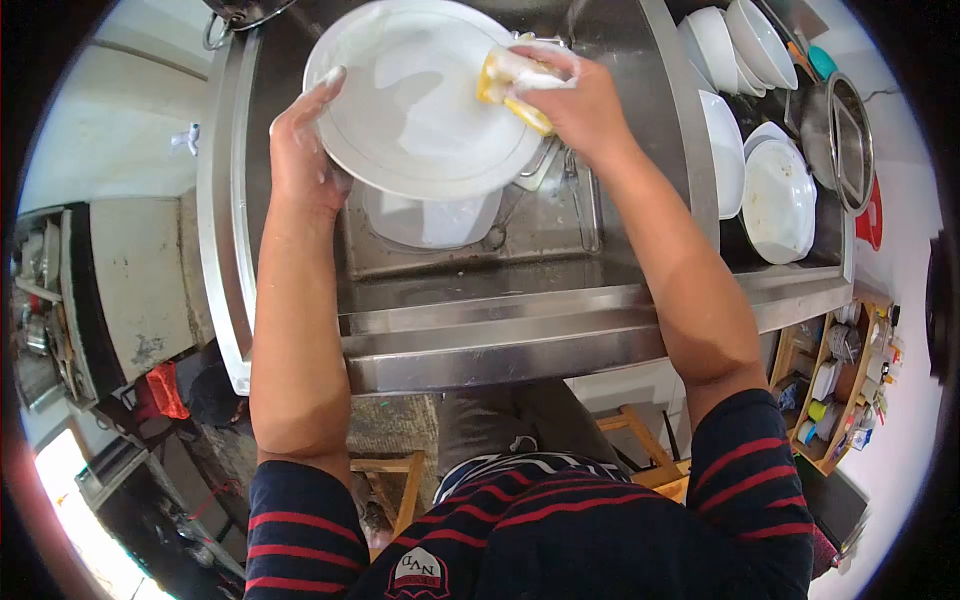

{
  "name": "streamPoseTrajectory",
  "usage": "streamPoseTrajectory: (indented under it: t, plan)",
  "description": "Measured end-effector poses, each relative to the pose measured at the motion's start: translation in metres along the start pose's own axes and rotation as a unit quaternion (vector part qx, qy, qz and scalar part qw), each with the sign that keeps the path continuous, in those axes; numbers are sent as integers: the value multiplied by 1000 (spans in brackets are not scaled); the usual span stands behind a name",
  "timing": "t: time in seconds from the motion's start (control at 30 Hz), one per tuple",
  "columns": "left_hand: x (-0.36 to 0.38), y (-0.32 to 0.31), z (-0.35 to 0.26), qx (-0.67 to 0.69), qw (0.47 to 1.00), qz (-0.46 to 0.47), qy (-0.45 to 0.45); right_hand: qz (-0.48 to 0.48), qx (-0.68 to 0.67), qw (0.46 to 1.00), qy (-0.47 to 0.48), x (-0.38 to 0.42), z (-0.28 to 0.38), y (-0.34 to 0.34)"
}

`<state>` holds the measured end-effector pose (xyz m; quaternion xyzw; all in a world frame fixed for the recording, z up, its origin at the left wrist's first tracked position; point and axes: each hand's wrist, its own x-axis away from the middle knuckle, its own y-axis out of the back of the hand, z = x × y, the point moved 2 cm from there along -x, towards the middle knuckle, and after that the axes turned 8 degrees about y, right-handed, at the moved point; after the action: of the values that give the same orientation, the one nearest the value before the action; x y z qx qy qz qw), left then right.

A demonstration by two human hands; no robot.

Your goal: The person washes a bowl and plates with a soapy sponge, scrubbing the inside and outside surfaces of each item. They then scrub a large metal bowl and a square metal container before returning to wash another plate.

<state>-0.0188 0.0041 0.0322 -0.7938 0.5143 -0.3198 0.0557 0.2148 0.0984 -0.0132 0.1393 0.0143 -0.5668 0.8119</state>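
Left hand [303,155] gripped a white plate [415,110] as the right hand [580,105] held a yellow sponge [490,82] to it

The white plate was held up between the two hands, above a steel sink [545,228]. The hands stood apart at opposite sides of it: the left hand clamped the rim, thumb over the edge, and the right hand was closed around the yellow sponge, which touched the plate's face near the rim. White foam [530,74] covered part of the sponge and clung to the right hand.

Below the hands, a pale dish [430,227] lay in the sink, partly hidden by the plate. Nearer the body than both hands ran the front edge of the steel bench [500,368]. To the right of the right hand, the bench carried white bowls [710,50], with a white oval dish [780,210] nearer the body. Up and left of the left hand, part of a dark pot [245,12] showed.
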Motion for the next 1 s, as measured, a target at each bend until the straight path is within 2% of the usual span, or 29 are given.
streamPoseTrajectory:
  t: [0.03,0.07,0.13,0.23,0.3,0.37,0.4,0.43,0.47,0.53,0.57,0.63,0.67,0.7,0.77,0.83,0.9,0.93,0.97,1.0]
  plan:
    - [-2,-1,3,-1,1000,1,2,-42,4,999,5,1,-3,-1]
    - [-4,-1,6,28,999,12,-10,-42,4,999,3,2,-6,-4]
    - [-1,-5,11,59,998,20,-24,-125,-25,991,36,4,-5,-10]
    - [2,-10,22,3,997,34,-75,-154,-92,984,-8,11,-2,-21]
    - [-5,-7,27,1,1000,22,11,-141,-77,987,3,14,4,-24]
    - [-3,-8,26,34,999,-11,-7,-131,-61,989,12,18,13,-21]
    - [-5,-1,25,16,999,-49,-11,-85,81,992,50,19,24,-19]
    - [-6,4,24,-2,996,-86,-13,-36,220,971,88,19,30,-19]
    - [-7,6,25,-1,996,-87,-13,-35,220,971,88,20,29,-20]
    - [-9,7,24,-12,996,-76,-34,-6,378,890,254,21,34,-24]
    - [-8,7,23,-10,997,-75,-33,-6,380,889,254,22,36,-23]
    - [-7,7,17,22,997,-48,-52,96,249,917,296,23,40,-26]
    - [-12,17,18,9,999,-22,-39,93,250,917,296,21,39,-23]
    - [-11,14,17,7,999,-19,-38,64,279,911,296,18,37,-18]
    - [-5,6,21,9,1000,16,23,6,337,894,294,10,28,-8]
    - [0,-2,34,-31,998,32,52,-32,353,900,253,6,37,-4]
    - [9,-17,46,-71,993,50,81,-60,291,907,299,4,52,-7]
    - [16,-28,50,-79,989,77,100,-100,300,856,409,3,49,-15]
    - [20,-34,53,-87,984,102,120,-100,301,856,408,7,43,-23]
    - [14,-30,56,-97,978,116,141,-65,260,895,357,13,41,-32]
